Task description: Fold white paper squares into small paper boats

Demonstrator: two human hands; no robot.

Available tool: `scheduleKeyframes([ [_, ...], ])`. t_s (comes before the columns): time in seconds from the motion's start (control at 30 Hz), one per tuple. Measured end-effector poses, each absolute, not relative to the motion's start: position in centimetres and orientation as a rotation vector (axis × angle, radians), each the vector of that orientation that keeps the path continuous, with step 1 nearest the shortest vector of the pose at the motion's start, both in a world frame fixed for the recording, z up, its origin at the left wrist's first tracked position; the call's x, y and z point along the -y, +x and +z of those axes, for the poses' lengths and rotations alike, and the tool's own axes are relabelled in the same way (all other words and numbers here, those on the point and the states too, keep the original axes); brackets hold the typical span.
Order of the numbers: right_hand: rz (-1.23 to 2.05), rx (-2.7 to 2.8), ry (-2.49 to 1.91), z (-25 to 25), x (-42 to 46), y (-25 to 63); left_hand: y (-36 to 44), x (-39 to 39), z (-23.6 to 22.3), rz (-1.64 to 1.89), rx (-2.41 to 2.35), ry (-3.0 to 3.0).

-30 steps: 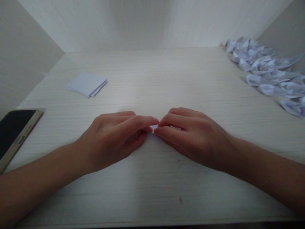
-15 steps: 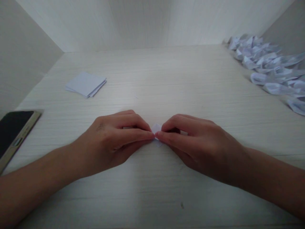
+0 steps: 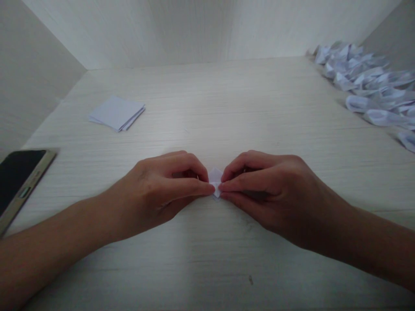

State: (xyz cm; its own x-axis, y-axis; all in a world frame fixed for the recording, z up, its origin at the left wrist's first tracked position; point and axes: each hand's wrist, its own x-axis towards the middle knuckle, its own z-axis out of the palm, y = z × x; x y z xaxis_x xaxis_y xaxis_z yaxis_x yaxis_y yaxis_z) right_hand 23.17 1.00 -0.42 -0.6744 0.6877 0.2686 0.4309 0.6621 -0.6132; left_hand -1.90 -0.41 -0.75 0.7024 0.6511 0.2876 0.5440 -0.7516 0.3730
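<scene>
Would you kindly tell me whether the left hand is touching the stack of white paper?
Apart: the head view plainly shows tabletop between the left hand and the white paper stack.

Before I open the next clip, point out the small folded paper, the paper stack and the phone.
Small folded paper [image 3: 215, 176], head view: on its far half.
Paper stack [image 3: 117, 111], head view: on its top face.
Phone [image 3: 17, 177], head view: on its dark screen.

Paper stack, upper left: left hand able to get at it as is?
Likely yes: nothing visible stands between the left hand and the paper stack. But that hand is pinching the folded paper, so it would probably have to let go first.
</scene>
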Motion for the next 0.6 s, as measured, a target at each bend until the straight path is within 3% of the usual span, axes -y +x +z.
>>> scheduleKeyframes([
  [0.23, 0.749, 2.343, -0.986, -0.5, -0.3, 22.9, -1.4, 0.4, -0.9, 0.62, -0.955, 2.646],
  [0.6, 0.501, 2.443, -0.817, -1.1, 0.5, 23.4, -1.4, 0.8, -0.9, 0.613, -0.887, 2.696],
])
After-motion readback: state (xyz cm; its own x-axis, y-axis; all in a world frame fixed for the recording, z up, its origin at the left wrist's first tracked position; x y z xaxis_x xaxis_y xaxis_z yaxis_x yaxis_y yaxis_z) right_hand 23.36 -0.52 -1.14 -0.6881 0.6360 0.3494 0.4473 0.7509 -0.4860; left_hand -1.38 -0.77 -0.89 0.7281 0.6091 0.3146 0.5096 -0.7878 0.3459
